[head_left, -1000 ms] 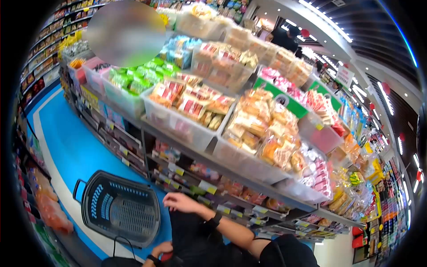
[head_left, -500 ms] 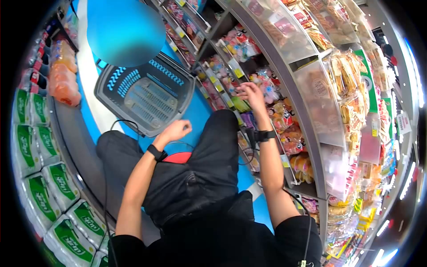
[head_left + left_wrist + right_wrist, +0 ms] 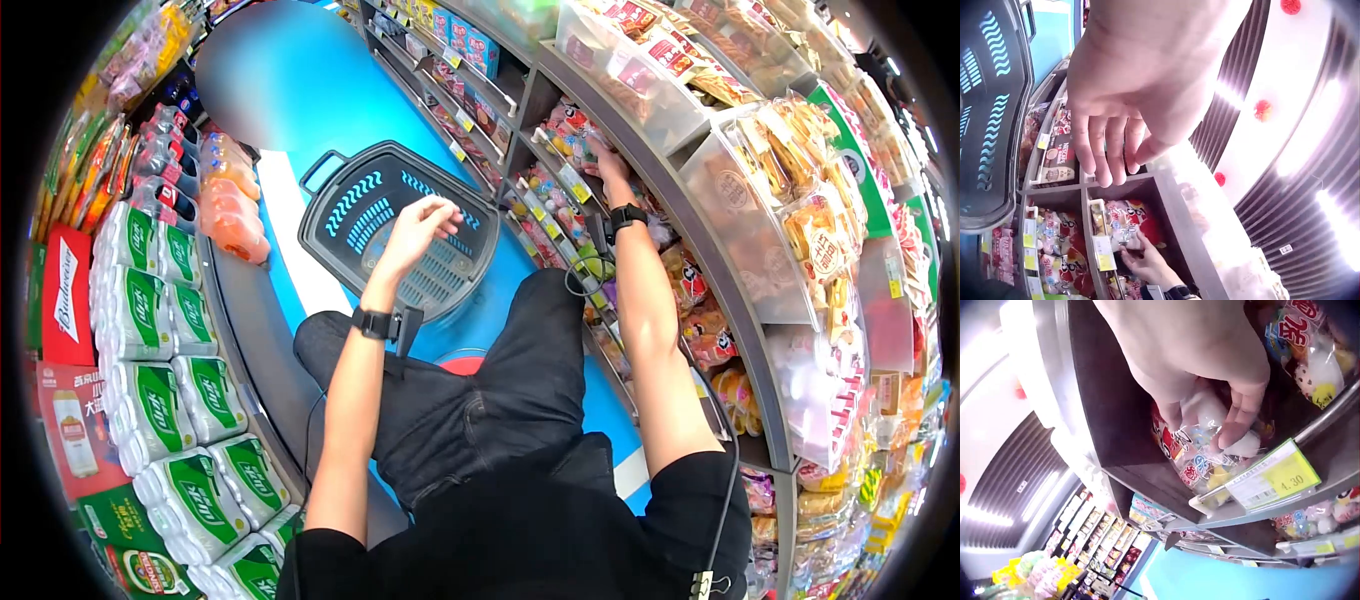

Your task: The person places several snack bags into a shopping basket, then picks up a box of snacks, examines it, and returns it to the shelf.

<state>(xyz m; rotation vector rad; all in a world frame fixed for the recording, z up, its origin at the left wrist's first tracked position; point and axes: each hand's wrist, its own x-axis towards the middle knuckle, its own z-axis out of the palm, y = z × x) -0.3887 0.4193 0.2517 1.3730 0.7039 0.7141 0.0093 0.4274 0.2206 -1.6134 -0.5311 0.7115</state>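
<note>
Over the dark shopping basket (image 3: pixel 318 262), which stands with nothing in it on the blue floor, my left hand (image 3: pixel 422 232) hangs in the air with loosely bent fingers. In the left wrist view this left hand (image 3: pixel 1138 94) holds nothing. My right hand (image 3: pixel 608 172) reaches into an upper compartment of the shelf on the right. Seen from the right wrist, the thumb and fingers of the right hand (image 3: pixel 1200 359) pinch a clear bag of pastel sweets (image 3: pixel 1200 456) with red print. The bag lies behind the metal rail and a 4.30 price tag (image 3: pixel 1275 478).
Clear bins of packaged snacks (image 3: pixel 745 215) top the right-hand shelf. Packs of green-and-white cans (image 3: pixel 140 320) and orange bottles (image 3: pixel 232 215) line the left side. The person's legs (image 3: pixel 500 385) are spread below the basket, on a red seat (image 3: pixel 462 365).
The view has swung down from the bin tops. My right hand has moved from in front of the shelf into the compartment and onto a bag; my left hand has risen over the basket.
</note>
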